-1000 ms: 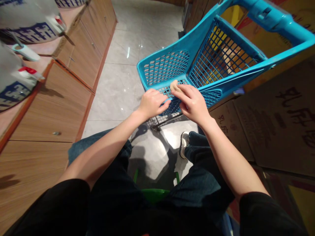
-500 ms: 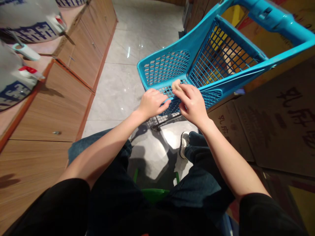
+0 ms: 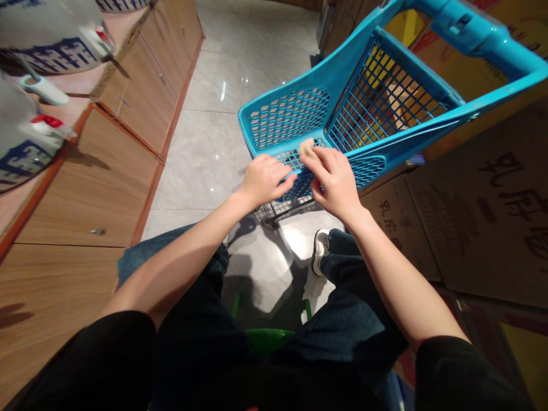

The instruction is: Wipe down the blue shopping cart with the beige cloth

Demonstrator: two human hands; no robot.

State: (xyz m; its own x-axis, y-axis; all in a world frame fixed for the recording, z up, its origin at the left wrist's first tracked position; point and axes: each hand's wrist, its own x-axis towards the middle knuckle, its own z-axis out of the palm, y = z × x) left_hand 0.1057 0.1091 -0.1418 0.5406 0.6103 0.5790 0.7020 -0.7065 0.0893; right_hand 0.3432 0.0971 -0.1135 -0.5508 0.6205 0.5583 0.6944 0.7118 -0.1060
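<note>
A blue plastic shopping cart (image 3: 299,117) stands tipped toward me on the tiled floor. My left hand (image 3: 264,178) is curled on the near wall of its mesh basket. My right hand (image 3: 333,178) is closed beside it, pinching a small beige thing (image 3: 306,147) against the blue mesh. I cannot make out what that beige thing is. The cart's thick blue handle (image 3: 479,40) rises at the upper right. I sit on a green stool (image 3: 269,337) with my knees apart.
Wooden cabinets (image 3: 107,171) run along the left, with large white-and-blue jars (image 3: 51,34) on their top. Stacked cardboard boxes (image 3: 483,217) with printed characters line the right. The glossy tiled floor (image 3: 222,85) stretches ahead between them.
Both hands have hardly moved. The right hand has shifted very slightly on the mesh with the beige thing.
</note>
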